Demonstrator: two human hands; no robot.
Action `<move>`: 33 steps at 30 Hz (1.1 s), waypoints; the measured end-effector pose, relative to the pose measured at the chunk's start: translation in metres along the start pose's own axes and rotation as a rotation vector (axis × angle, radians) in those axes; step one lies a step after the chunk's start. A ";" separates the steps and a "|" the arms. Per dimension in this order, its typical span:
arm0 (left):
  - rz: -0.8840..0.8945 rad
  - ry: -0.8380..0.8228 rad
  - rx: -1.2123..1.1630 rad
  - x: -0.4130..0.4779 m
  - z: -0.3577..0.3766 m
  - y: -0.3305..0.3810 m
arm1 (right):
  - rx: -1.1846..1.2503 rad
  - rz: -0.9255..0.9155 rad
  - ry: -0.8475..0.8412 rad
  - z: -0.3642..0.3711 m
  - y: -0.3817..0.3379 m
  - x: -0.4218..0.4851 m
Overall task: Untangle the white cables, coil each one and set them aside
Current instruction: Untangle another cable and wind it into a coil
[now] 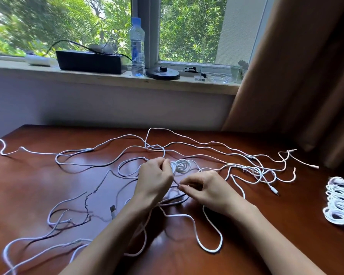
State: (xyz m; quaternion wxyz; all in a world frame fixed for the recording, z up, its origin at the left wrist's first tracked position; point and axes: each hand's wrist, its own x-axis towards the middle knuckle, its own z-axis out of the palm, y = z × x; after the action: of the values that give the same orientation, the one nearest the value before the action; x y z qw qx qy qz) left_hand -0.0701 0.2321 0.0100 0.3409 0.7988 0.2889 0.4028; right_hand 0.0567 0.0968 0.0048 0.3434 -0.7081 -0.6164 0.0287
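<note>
Both hands hover over the glossy reddish-brown wooden bench (48, 185): left hand (154, 180) pinches a small white cable coil (181, 165), right hand (205, 187) pinches a thin white cable strand (176, 182). Fingertip contact is hard to make out.

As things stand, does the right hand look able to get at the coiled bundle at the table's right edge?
Probably yes. The coiled bundle lies in the open on the table, with bare wood between it and the right hand. That hand is pinching a cable strand, though, so it would likely let go first.
</note>
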 end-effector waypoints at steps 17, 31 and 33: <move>0.106 -0.032 0.049 0.004 -0.002 -0.018 | -0.239 -0.266 0.190 -0.005 -0.003 0.002; 0.334 -0.327 -0.006 -0.001 0.003 -0.021 | -0.157 -0.259 0.429 -0.008 -0.001 0.004; 0.327 -0.378 -0.015 -0.002 0.002 -0.022 | -0.062 -0.145 0.363 -0.005 0.001 0.002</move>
State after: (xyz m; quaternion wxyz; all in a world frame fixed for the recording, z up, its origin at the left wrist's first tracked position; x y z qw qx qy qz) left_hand -0.0733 0.2429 -0.0093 0.3251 0.8935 0.0840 0.2982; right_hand 0.0608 0.0967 0.0088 0.4278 -0.6657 -0.5944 -0.1433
